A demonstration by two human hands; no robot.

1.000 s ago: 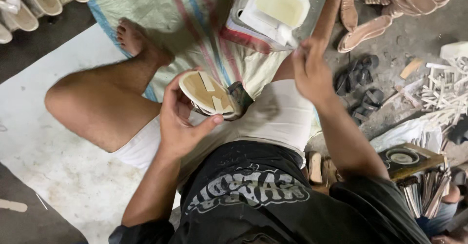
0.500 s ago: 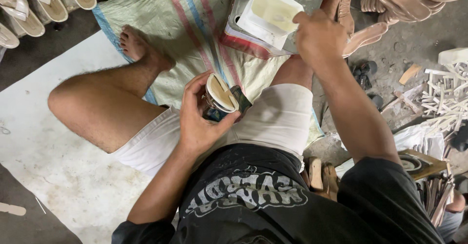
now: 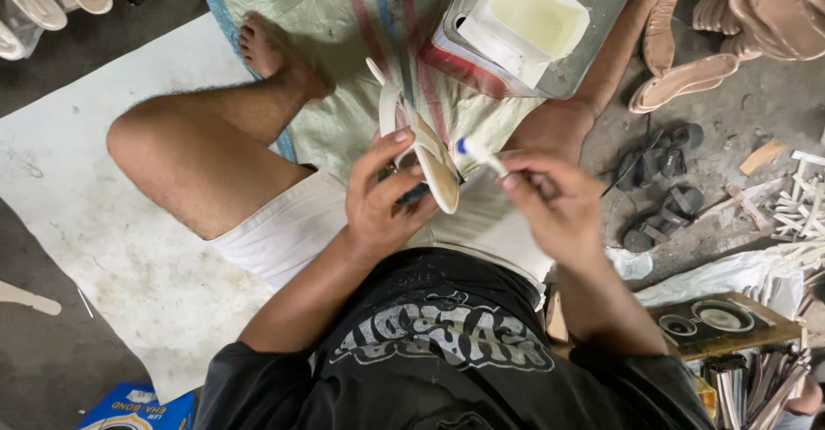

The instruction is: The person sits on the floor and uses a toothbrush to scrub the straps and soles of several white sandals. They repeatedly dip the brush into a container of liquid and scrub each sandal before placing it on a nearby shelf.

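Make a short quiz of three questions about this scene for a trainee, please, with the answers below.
1. True or false: the left hand holds a cream sandal on edge, above the person's lap.
2. What does the right hand hold? A) scissors B) a thin white stick with a blue tip C) a hammer
3. Fill in: the white container of pale paste sits on a ____ tray.

Key
1. True.
2. B; its blue tip points at the sandal.
3. Metal; it lies on the striped woven mat in front of the person.
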